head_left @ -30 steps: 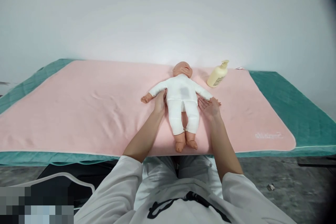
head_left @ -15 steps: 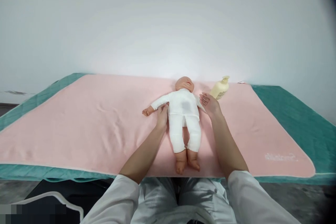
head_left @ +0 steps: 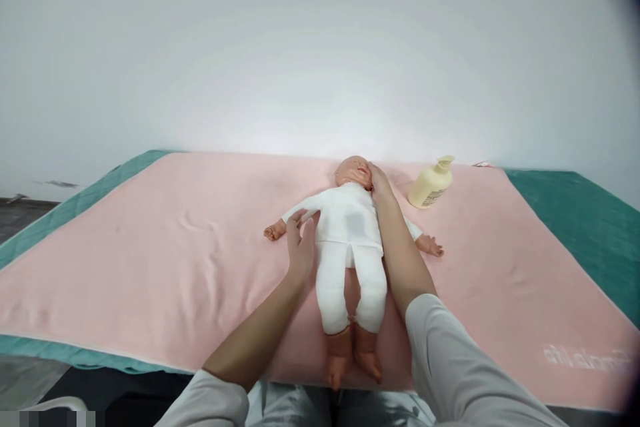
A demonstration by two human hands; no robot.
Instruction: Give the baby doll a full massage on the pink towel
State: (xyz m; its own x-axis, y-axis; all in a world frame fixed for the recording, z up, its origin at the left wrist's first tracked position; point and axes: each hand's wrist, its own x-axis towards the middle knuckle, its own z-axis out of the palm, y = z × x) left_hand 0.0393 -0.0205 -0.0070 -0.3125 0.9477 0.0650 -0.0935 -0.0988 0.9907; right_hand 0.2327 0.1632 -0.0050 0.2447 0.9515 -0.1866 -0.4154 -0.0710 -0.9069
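A baby doll with a white cloth body lies on its back on a pink blanket, its feet toward me. My right hand touches the side of the doll's head; its fingers are partly hidden beside the cheek. Beside the doll's torso, under its outstretched arm on the left, is my left hand, fingers apart and holding nothing. The doll's other arm sticks out beyond my right forearm. A gray patch marks the doll's chest.
Right of the doll's head, a pale yellow pump bottle stands on the blanket. A green quilted cover shows around the blanket's edges. Behind it rises a white wall.
My right hand has moved from the doll's arm up to its head. My left hand has spread its fingers a little. The view has shifted, and the doll appears nearer.
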